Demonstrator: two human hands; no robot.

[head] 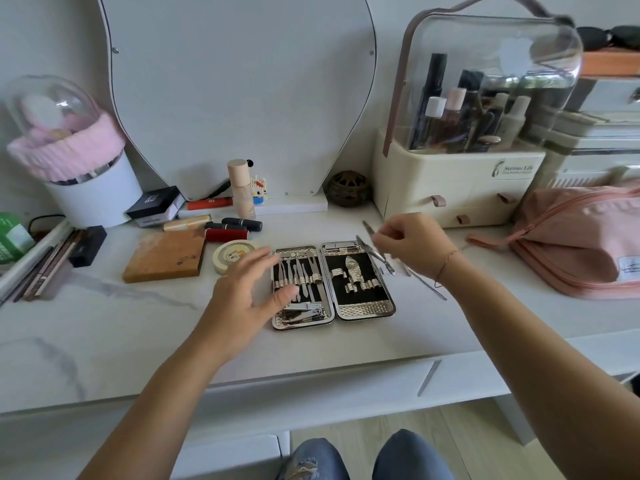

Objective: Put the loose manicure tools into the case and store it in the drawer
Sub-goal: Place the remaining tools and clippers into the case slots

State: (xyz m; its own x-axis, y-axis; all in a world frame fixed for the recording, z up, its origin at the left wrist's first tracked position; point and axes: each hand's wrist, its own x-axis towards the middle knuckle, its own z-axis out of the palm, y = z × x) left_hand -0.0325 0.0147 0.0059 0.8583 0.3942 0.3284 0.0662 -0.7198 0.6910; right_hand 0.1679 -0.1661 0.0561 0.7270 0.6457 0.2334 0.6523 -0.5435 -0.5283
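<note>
The manicure case (367, 308) lies open flat on the white vanity top, silver-edged with a black lining. Its left half holds several metal tools and nail clippers; the right half has mostly bare loops. My left hand (247, 292) hovers with straight fingers over the case's left edge. My right hand (410, 245) is just right of the case's top corner and pinches a thin metal tool (369, 230) that points up-left. More loose tools lie by that hand: tweezers-like nippers (379, 256) and a thin metal stick (427, 285).
A cream cosmetics organiser (450, 181) with small drawers stands behind the right hand. A pink bag (571, 244) lies right. Lipsticks (225, 233), a round tin (230, 256) and a wooden block (164, 254) sit left of the case. A drawer front (329, 389) runs under the tabletop.
</note>
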